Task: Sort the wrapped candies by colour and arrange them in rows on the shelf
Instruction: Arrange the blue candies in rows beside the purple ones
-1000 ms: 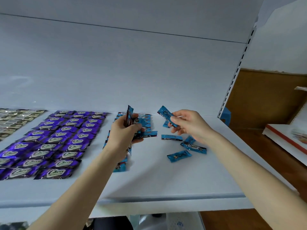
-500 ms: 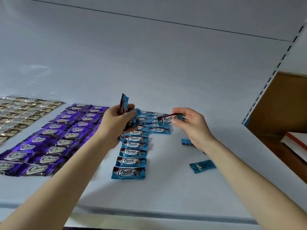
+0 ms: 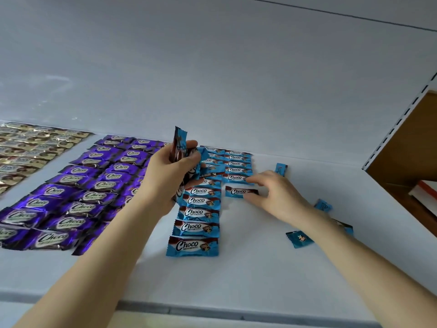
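While the left hand (image 3: 173, 172) clasps a bundle of blue candies (image 3: 181, 147) upright at frame centre, the right hand (image 3: 274, 194) lies low on the shelf (image 3: 260, 275). Its fingers are spread and fairly straight, and the tips touch the right end of one blue candy (image 3: 240, 192). That candy lies flat at the near end of the second blue column (image 3: 237, 165), just right of the longer first blue column (image 3: 195, 218).

This looks like the placing step, and the blue block is partly built. Next the candy needs squaring with its neighbours, then another comes from the bundle or from the loose blue candies (image 3: 299, 239) scattered at right.

Purple rows (image 3: 71, 185) fill the left, with gold rows (image 3: 28, 147) at upper left. The shelf and its back panel (image 3: 212, 67) are white; a slotted upright (image 3: 391, 127) and brown wall (image 3: 411, 138) close the right edge.
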Available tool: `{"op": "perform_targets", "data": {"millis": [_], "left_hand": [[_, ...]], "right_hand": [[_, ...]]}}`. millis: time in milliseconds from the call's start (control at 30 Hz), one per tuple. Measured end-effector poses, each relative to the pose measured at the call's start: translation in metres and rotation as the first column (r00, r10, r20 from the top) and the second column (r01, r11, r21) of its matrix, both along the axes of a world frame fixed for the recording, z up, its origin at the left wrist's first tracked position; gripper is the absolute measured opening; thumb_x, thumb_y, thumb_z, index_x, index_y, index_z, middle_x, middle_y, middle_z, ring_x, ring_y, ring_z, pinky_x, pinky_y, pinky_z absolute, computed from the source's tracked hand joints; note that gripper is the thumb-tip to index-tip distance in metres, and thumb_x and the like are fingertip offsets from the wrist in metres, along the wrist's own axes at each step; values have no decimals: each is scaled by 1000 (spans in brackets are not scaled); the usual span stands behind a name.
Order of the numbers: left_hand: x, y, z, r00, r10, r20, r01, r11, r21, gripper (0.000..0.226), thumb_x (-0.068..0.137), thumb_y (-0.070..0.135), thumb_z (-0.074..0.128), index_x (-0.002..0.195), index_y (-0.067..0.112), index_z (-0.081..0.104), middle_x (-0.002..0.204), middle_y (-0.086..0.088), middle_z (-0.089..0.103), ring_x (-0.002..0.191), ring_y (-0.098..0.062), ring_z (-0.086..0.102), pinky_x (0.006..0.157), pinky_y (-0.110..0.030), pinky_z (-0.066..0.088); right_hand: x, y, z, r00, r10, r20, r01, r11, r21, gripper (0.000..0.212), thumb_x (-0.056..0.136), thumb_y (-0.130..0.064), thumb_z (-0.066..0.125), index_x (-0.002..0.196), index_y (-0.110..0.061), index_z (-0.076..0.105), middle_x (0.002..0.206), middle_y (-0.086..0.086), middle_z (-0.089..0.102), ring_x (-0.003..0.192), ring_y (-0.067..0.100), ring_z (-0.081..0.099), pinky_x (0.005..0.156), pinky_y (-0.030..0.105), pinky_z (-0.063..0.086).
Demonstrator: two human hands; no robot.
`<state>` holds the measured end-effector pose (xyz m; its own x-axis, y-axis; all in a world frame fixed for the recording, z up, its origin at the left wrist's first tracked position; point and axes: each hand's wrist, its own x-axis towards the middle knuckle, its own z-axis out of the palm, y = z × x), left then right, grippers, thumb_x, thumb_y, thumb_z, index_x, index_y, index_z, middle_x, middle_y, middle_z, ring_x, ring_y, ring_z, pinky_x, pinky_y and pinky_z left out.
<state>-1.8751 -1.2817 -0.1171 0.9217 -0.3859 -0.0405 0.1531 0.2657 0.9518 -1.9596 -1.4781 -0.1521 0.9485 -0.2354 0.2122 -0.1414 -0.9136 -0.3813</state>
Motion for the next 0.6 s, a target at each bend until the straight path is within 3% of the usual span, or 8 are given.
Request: {"op": "perform_targets", "data": {"millis": [100, 333, 600], "left_hand": [[-1, 2, 0, 1000, 1, -8, -1, 1000, 2, 19, 88, 7, 59, 105, 17, 62, 101, -5, 66, 72, -11, 69, 52, -20, 54], [-3, 0, -2, 1000, 10, -3, -10, 1000, 14, 17, 88, 6, 60, 102, 16, 62, 94, -4, 66, 63, -7, 69, 49, -20, 54], [-1, 1, -2, 999, 34, -28, -33, 999, 9, 17, 89, 6, 59, 103, 15, 62, 97, -5, 65, 73, -13, 69, 50, -21, 55]], "right_hand": [[-4, 0, 1, 996, 20, 86, -18, 999, -31, 25, 85, -24, 65, 106, -12, 68, 103, 6, 62, 101, 20, 54, 81, 26, 38], [3, 4, -7, 994, 70, 81, -63, 995, -83, 18, 89, -18, 59, 100, -14, 72, 96, 5, 63, 94, 20, 53, 72, 25, 34], [4, 3, -10, 987, 109, 116, -100, 991, -84, 18, 88, -15, 59, 100, -13, 72, 93, 6, 63, 92, 20, 52, 70, 22, 29]]}}
